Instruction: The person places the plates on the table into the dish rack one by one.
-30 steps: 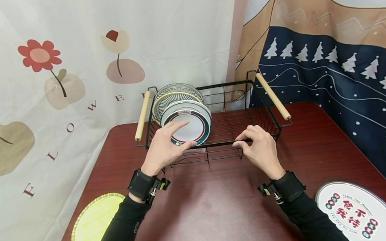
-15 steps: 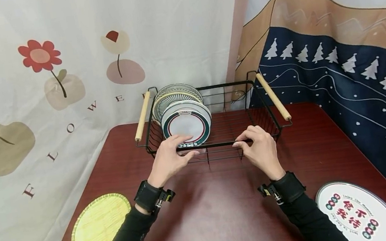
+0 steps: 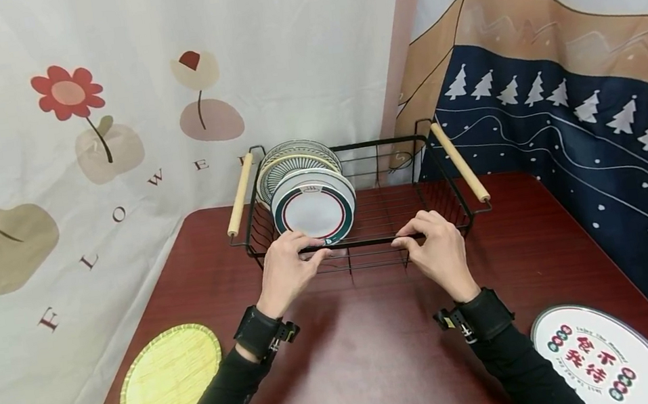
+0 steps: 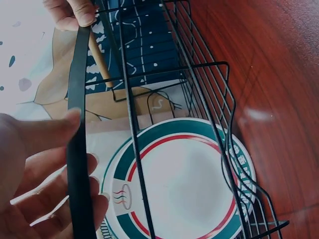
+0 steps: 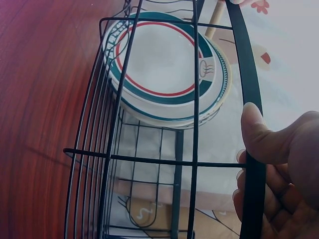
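Observation:
A black wire dish rack (image 3: 360, 243) with wooden handles stands at the back of the table. My left hand (image 3: 287, 268) grips its front top rail (image 4: 78, 174), thumb on the near side and fingers behind. Further right along the same rail (image 5: 243, 59), my right hand (image 3: 438, 252) pinches it the same way. Inside the rack's left part, several plates lean upright one behind another. The foremost plate (image 3: 314, 211) is white with a green and red rim band; patterned plates (image 3: 272, 178) show behind it. The lower edge of the foremost one is partly hidden by my left fingers.
On the left of the red-brown table (image 3: 375, 359) lies a round yellow woven mat (image 3: 169, 383). A white round piece with red characters (image 3: 608, 335) lies at the front right. Printed curtains (image 3: 304, 47) hang right behind the rack.
My left hand has come down from in front of the plates and moved slightly right, closing on the rack's front rail. My right hand and the plates have stayed put.

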Motion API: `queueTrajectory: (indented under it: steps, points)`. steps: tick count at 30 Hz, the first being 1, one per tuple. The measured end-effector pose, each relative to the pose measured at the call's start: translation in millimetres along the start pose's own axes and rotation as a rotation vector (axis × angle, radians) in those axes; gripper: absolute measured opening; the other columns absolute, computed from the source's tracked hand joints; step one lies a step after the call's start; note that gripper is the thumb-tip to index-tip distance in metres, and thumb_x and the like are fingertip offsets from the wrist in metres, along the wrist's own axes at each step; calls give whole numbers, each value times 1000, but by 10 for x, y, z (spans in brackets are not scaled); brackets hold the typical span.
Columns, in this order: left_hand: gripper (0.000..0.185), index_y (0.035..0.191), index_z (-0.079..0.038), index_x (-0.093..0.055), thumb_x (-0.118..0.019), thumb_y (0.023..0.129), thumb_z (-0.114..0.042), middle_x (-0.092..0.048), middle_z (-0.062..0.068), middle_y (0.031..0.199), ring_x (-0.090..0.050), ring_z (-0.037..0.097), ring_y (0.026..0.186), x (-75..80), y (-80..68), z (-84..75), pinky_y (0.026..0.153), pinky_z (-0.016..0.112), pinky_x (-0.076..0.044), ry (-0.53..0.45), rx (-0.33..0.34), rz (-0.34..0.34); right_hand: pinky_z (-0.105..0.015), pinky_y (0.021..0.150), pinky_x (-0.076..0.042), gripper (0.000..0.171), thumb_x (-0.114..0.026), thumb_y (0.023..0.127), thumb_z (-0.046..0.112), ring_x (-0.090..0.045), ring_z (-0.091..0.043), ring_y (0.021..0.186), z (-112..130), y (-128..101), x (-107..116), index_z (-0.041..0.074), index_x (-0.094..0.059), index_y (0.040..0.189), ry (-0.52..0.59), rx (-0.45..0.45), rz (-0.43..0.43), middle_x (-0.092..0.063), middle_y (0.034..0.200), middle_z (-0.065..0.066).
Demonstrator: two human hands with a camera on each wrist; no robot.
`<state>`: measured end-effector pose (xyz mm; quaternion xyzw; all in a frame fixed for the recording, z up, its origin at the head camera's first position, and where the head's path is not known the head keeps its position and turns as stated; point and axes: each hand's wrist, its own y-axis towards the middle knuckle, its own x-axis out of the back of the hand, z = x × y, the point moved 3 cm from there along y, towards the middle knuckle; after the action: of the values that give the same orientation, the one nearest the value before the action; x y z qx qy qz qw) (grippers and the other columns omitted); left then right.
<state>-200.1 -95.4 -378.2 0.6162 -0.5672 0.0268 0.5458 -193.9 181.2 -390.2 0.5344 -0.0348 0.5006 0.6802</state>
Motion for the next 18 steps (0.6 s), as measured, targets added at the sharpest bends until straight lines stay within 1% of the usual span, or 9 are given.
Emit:
queueTrajectory:
  steps: [2, 5, 8, 12, 18]
  points:
    - [12, 93, -14, -83, -86, 83, -19, -74, -1, 84, -65, 16, 80, -3, -1, 0, 67, 34, -53, 3, 9, -6, -32, 58, -38, 14, -90, 77, 19, -53, -21, 68, 1, 3, -2, 13, -78, 82, 1, 2, -4, -65, 78, -1]
    - [9, 90, -14, -83, -85, 83, -19, -74, -2, 84, -64, 16, 78, -9, -3, 5, 65, 34, -51, 5, 23, -14, -32, 58, -37, 14, -90, 76, 18, -52, -19, 68, 2, 2, -7, 13, -78, 82, 0, 9, -8, -64, 77, -1]
    - [8, 89, -16, -82, -86, 82, -19, -74, -2, 85, -64, 16, 79, -19, 2, 8, 65, 34, -52, 23, 34, -13, -31, 58, -37, 14, -90, 76, 18, -51, -17, 68, 2, -1, -4, 13, -78, 82, -3, 8, -7, -63, 77, 0]
    - [7, 88, -18, -81, -85, 84, -22, -74, -2, 88, -66, 17, 80, -34, 13, -2, 66, 35, -53, 53, 39, 7, -32, 60, -37, 14, -90, 76, 17, -50, -17, 69, 7, -7, 15, 14, -78, 82, -2, 2, -6, -62, 77, 0]
    - [8, 88, -17, -80, -85, 84, -22, -74, -1, 88, -67, 20, 80, -34, 3, -1, 66, 37, -54, 57, 49, 11, -33, 61, -39, 14, -89, 77, 19, -52, -18, 71, 2, -1, 24, 14, -78, 84, 7, 9, 19, -64, 78, -2]
